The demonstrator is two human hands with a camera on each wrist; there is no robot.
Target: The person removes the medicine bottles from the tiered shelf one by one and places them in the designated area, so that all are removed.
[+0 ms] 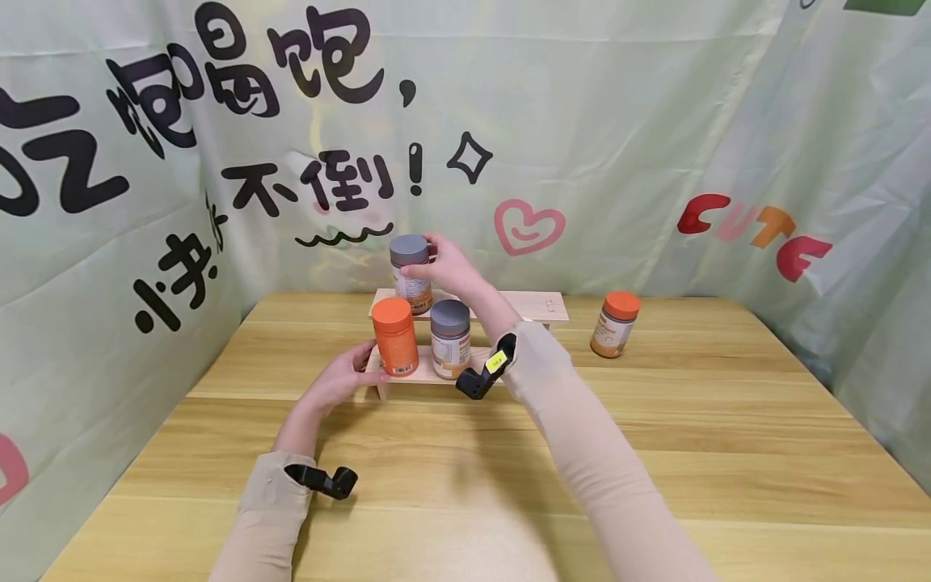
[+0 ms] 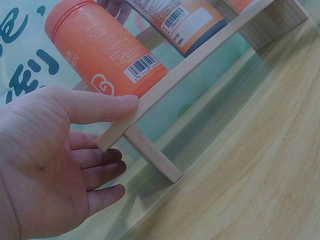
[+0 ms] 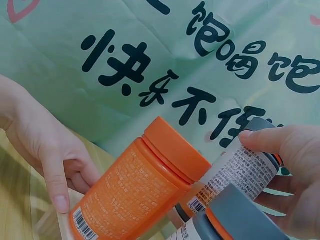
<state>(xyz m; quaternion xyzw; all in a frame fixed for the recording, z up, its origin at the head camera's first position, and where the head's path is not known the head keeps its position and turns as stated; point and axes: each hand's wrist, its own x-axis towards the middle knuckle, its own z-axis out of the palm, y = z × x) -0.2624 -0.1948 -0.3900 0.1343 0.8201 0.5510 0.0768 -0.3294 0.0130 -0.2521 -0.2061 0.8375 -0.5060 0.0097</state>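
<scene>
My right hand (image 1: 457,267) grips a grey-lidded jar (image 1: 410,283) around its upper part, over the left end of the stand's upper board (image 1: 534,305). In the right wrist view the thumb lies across that jar's label, just under the lid. My left hand (image 1: 345,376) holds the left end of the lower board (image 2: 172,82), thumb on top and fingers underneath. Right beside that thumb, an all-orange jar (image 1: 395,343) stands on the lower board. A second grey-lidded jar (image 1: 451,343) stands to its right, partly covering the held jar in the right wrist view.
On the wooden table (image 1: 691,420), right of the stand, is a jar with an orange lid (image 1: 614,327). A printed cloth (image 1: 618,121) hangs behind the table and along its sides. A short leg (image 2: 155,155) supports the lower board.
</scene>
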